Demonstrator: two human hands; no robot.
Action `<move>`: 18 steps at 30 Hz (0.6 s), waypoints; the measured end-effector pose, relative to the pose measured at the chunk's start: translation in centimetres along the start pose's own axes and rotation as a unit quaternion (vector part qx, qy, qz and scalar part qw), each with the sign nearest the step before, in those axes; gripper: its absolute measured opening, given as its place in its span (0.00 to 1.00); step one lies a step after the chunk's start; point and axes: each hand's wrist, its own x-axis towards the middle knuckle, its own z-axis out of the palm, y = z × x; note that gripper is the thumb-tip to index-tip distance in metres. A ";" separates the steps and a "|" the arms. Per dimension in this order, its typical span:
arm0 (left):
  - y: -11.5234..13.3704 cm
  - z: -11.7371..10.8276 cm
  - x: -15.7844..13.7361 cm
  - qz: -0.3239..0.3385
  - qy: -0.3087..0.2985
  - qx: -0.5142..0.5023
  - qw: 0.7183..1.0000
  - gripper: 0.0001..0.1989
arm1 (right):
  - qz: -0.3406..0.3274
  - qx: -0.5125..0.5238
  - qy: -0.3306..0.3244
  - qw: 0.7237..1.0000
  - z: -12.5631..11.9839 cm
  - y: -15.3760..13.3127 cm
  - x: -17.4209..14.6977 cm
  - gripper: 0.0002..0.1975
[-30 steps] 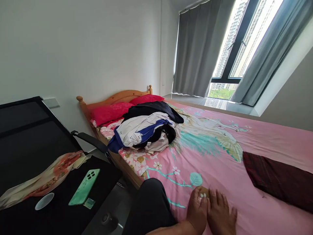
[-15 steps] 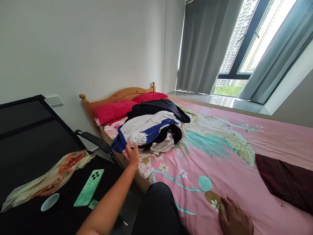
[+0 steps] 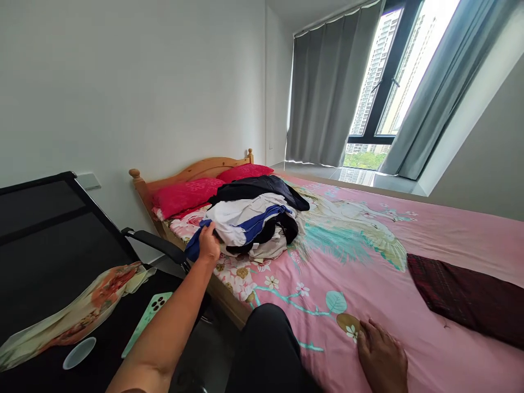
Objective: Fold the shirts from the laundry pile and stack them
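Note:
My left hand [image 3: 209,243] is closed on the near left edge of a white and blue garment [image 3: 233,218], whose exact kind I cannot make out. This garment lies on a heap of clothes near the pillows, with a black garment [image 3: 257,188] behind it and beige cloth [image 3: 268,246] beneath. My right hand [image 3: 382,355] rests flat on the pink flowered bedsheet [image 3: 319,273], fingers stretched out, holding nothing. Off to its right lies a folded dark red checked cloth [image 3: 462,295].
Red pillows [image 3: 186,196] lie against the wooden headboard [image 3: 204,165]. At the left stands a black chair [image 3: 153,245], with a patterned cloth [image 3: 82,311], a green phone [image 3: 145,319] and a translucent lid [image 3: 79,353] on its seat. Grey curtains [image 3: 323,93] hang by the window.
My left hand has moved onto the clothes heap and closed on the white and blue garment, lifting its edge slightly. My right hand stays flat on the sheet. The view has shifted slightly.

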 end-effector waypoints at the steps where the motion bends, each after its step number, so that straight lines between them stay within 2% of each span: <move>1: 0.6 0.8 -1.3 -0.016 -0.027 -0.011 0.999 0.11 | 0.004 0.000 0.002 1.000 0.0 0.0 0.0 0.22; 3: 1.5 2.2 -5.5 -0.056 -0.098 -0.026 0.993 0.12 | 0.009 0.007 0.005 1.000 -0.1 -0.2 -0.1 0.22; 4: 1.6 2.7 -8.3 -0.104 -0.193 -0.031 0.975 0.13 | 0.014 0.012 0.007 1.000 -0.1 -0.2 -0.2 0.22; 7: 0.4 3.1 -18.6 -0.192 -0.321 -0.008 0.927 0.17 | 0.028 0.045 0.009 0.999 -0.1 -0.4 -0.7 0.21; 9: -1.4 2.0 -25.7 -0.286 -0.442 0.061 0.848 0.17 | 0.033 0.080 0.005 0.996 -0.2 -0.3 -1.3 0.21; 12: -4.1 -1.5 -34.4 -0.312 -0.596 0.184 0.717 0.16 | 0.039 0.152 0.003 0.988 -0.6 0.0 -2.4 0.21; 13: -4.8 -2.8 -36.4 -0.316 -0.624 0.224 0.678 0.16 | 0.042 0.179 0.006 0.983 -0.8 0.1 -2.8 0.21; 15: -5.7 -5.1 -38.8 -0.321 -0.661 0.282 0.617 0.15 | 0.047 0.227 0.017 0.973 -1.4 0.1 -3.4 0.21; 17: -6.2 -6.6 -39.4 -0.322 -0.683 0.311 0.577 0.15 | 0.061 0.263 0.030 0.962 -2.1 0.0 -4.0 0.20; 18: -6.4 -6.9 -39.3 -0.317 -0.687 0.321 0.569 0.16 | 0.073 0.280 0.036 0.956 -2.4 -0.2 -4.3 0.20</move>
